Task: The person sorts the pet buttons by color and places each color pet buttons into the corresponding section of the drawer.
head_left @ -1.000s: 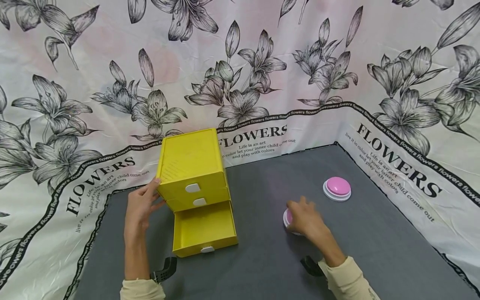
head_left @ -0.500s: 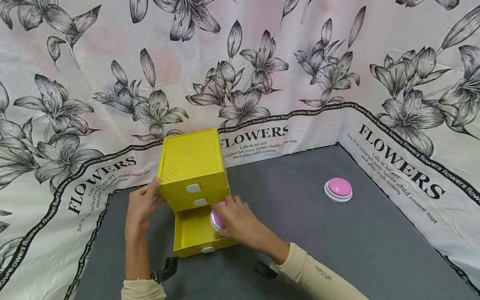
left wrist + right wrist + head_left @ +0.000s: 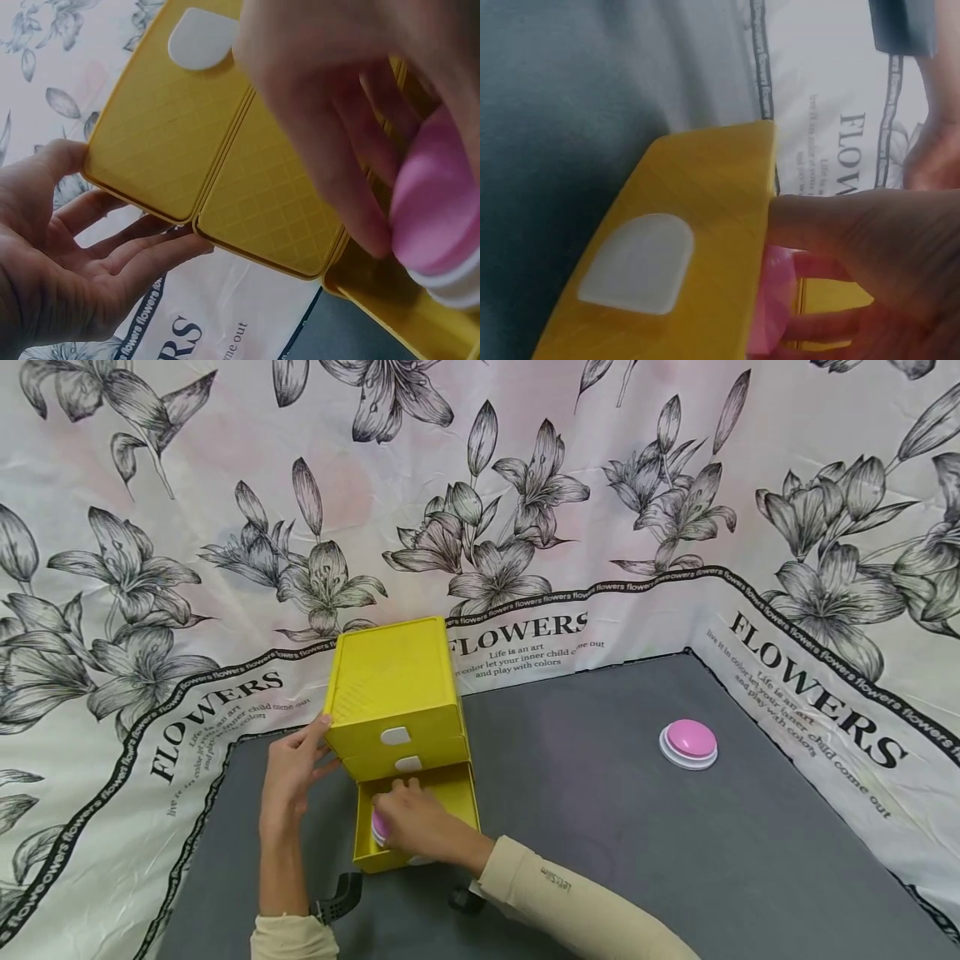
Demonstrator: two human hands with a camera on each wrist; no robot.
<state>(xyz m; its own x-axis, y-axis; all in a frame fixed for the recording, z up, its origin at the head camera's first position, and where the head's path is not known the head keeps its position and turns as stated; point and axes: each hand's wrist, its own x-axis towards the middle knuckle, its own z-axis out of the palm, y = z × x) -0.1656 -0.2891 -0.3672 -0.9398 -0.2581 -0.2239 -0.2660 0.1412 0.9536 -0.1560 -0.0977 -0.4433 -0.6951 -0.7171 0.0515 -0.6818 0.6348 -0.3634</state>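
A yellow cabinet of small drawers (image 3: pixel 390 672) stands at the back left, with white tabs on its drawer fronts. Its bottom drawer (image 3: pixel 461 797) is pulled out. In that drawer, toward its left side, my right hand (image 3: pixel 422 820) grips a pink dome push button (image 3: pixel 439 202) with a white base, thumb and fingers around it. The right wrist view shows the drawer front partly hiding this button. My left hand (image 3: pixel 288 772) rests against the cabinet's left side, thumb at the top front corner and fingers stretched along the side.
A second pink push button (image 3: pixel 690 739) on a white base lies at the right of the dark grey tabletop (image 3: pixel 570 760). White flower-printed cloth (image 3: pixel 525 510) rises behind the table and along its sides. Black wrist devices (image 3: pixel 341 897) hang by both forearms.
My right hand has carried the pink push button leftward from the tabletop into the bottom drawer. My left hand stays at the cabinet's side. The head view has shifted slightly.
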